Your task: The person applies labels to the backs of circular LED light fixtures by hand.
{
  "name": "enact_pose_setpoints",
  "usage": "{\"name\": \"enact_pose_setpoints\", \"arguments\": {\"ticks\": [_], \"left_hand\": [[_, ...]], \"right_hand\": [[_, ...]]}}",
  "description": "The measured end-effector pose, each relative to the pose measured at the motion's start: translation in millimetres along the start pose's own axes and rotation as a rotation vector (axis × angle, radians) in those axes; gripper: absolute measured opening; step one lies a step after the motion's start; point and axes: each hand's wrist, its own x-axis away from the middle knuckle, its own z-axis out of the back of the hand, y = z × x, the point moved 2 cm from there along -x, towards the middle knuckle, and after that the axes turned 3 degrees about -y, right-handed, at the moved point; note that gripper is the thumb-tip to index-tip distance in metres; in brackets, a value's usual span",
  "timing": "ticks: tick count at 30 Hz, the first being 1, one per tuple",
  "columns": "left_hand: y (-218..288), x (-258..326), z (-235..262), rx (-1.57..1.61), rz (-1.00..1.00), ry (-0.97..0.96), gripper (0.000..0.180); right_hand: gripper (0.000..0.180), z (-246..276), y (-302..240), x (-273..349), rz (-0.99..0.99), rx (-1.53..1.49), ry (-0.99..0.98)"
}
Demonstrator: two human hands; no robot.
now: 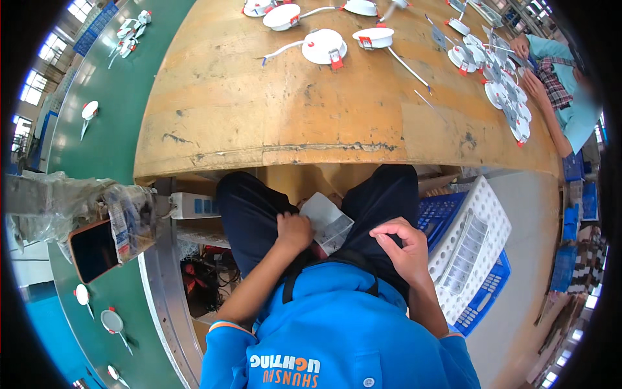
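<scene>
My left hand point(295, 231) rests by my left thigh with its fingers curled, against the left edge of a translucent white plastic bag or tray point(329, 219) lying between my legs. Small dark bits show in that plastic. Whether the fingers grip its edge is hidden. Over my right thigh is my right hand point(403, 247), its thumb and forefinger tips drawn together; anything between them is too small to make out. On the wooden table ahead lie round white downlights with red-tipped clips and white leads, the nearest downlight point(324, 47) at the middle.
A white perforated board point(478, 228) and blue crates point(484, 293) stand at my right. Left, a phone point(94, 251) hangs on a wrapped bar beside a green conveyor point(107, 155) carrying several downlights. A co-worker point(557, 84) sits at the far right beside piled downlights point(508, 97).
</scene>
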Motion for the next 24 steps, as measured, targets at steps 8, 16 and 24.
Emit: {"name": "enact_pose_setpoints", "arguments": {"ticks": [8,16,24], "left_hand": [[-4.5,86.1,133.9,0.772,-0.787,-0.371,0.038],[-169.5,46.4,317.6,1.448,-0.058,0.961,0.017],[-358.8,-63.3,316.0,0.859,0.959,1.265,0.037]], "right_hand": [[0.009,13.5,-24.0,-8.9,0.107,0.044,0.158],[0.015,23.8,-47.5,-69.2,0.276,0.294,0.295],[0.011,34.6,4.3,-113.9,0.082,0.122,0.603]]}}
